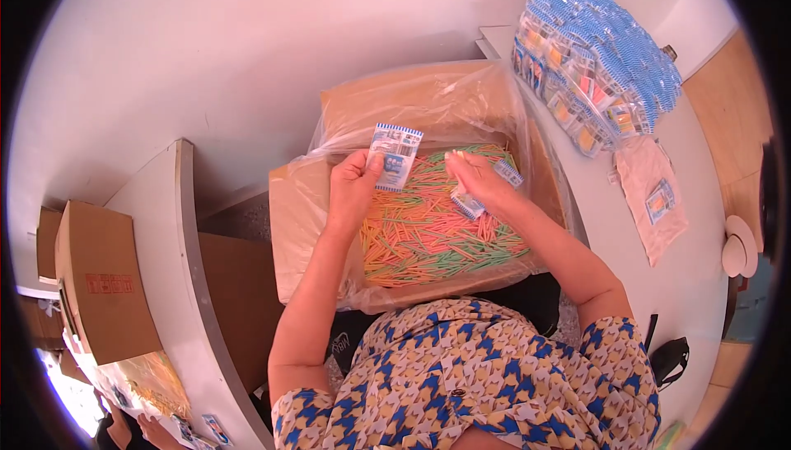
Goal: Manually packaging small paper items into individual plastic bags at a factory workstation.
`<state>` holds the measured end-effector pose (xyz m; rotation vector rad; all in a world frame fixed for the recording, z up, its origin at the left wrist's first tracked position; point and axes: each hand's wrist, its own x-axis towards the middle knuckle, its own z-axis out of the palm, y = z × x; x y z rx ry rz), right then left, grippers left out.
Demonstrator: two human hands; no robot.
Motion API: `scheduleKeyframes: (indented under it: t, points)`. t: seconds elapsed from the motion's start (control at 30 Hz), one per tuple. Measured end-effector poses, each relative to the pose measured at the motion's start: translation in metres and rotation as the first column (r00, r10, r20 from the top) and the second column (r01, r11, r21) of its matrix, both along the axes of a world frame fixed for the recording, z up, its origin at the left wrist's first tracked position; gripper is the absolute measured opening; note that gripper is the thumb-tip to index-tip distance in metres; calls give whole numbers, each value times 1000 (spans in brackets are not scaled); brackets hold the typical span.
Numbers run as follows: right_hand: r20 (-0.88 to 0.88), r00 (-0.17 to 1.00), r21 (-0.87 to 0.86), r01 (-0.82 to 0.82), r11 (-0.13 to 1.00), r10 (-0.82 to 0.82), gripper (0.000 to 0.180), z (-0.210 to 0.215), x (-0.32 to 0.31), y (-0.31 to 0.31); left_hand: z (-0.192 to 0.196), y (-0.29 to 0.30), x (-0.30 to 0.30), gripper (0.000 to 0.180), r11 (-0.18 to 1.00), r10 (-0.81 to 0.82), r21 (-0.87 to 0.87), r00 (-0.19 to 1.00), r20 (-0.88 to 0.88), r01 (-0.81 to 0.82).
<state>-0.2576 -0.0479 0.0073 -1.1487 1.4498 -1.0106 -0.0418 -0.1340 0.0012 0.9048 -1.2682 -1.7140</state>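
Blue-and-white packet [398, 156], pinched at its near left edge between the thumb and fingers of my left hand [354, 182], lies between my two hands, just left of my right fingertips. Its long axis runs away from me, the far end leaning slightly right. The left hand is nearer, since it holds it; my right hand [488, 183] is bent with its fingertips bunched toward the packet, apart from it, and I cannot tell whether they close on anything. More small packets [468, 203] show against that hand, gripped or lying loose, I cannot tell.

Below both hands, thin coloured sticks [428, 240] fill a plastic-lined cardboard box [298, 232]. Right of my right hand, a white table [600, 203] bears a heap of filled packets [606, 54] and a pink cloth [647, 232]. Left of my left hand, beyond another white table [144, 203], stand brown cartons [111, 302].
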Motion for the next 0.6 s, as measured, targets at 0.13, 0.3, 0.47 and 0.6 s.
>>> scheduleKeyframes:
  t: [0.13,0.3,0.47,0.6]
  points:
    - [43,991,58,122,991,-124,36,12,-27,9,27,13,-20,15,986,-156,-53,985,71,160]
    - [284,922,111,241,964,-263,30,35,-40,16,12,25,-47,16,978,-208,-37,978,-34,206]
    - [178,935,23,307,951,-306,29,59,-47,29,-19,36,-66,16,970,-211,-111,976,50,215]
    - [154,934,-3,328,945,-323,25,65,-42,29,-36,35,-69,11,983,-139,-123,990,13,139]
